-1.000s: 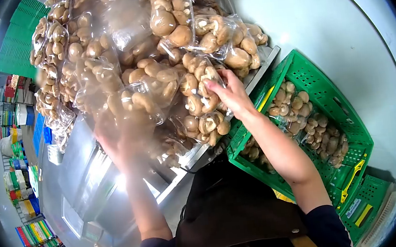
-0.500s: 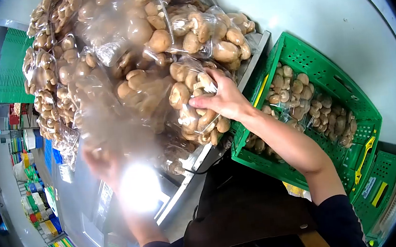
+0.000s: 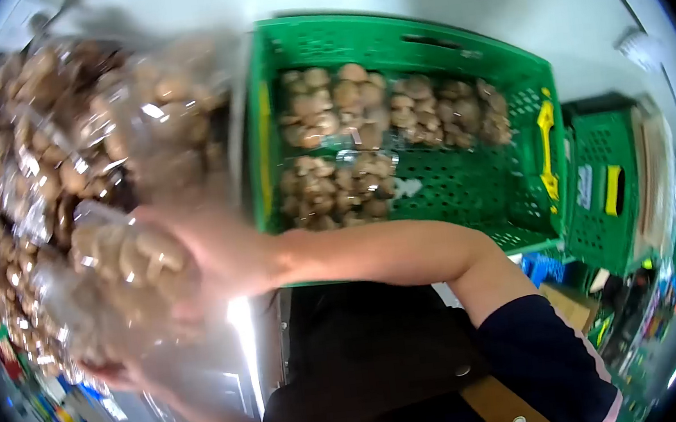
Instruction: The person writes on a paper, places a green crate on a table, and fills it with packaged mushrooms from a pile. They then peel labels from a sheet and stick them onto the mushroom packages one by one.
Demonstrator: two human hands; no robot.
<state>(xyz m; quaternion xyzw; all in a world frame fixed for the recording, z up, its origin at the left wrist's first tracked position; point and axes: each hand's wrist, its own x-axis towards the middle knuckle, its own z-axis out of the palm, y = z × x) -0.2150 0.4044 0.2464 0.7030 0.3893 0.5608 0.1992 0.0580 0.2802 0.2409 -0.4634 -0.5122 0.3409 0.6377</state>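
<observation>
The view is blurred. My right hand point(image 3: 223, 256) reaches left across my body and grips a clear bag of brown mushrooms point(image 3: 125, 262). My left hand point(image 3: 112, 371) is under the same bag, seen through clear plastic, with its fingers curled at the bag's lower edge. The bag sits at the near edge of a big pile of similar mushroom bags point(image 3: 17, 179) on the left. Just right of the hands stands a green plastic crate point(image 3: 386, 41) with several bags of mushrooms point(image 3: 345, 120) lying inside.
A second green crate point(image 3: 607, 183) stands right of the first, which has a yellow handle point(image 3: 547, 148) on its right wall. A light wall runs behind the crates. My dark apron fills the bottom middle, with coloured clutter at the lower corners.
My head has swung right and down, so the crate is now in the middle and the pile far left. My right hand has pulled a bag down off the pile toward me.
</observation>
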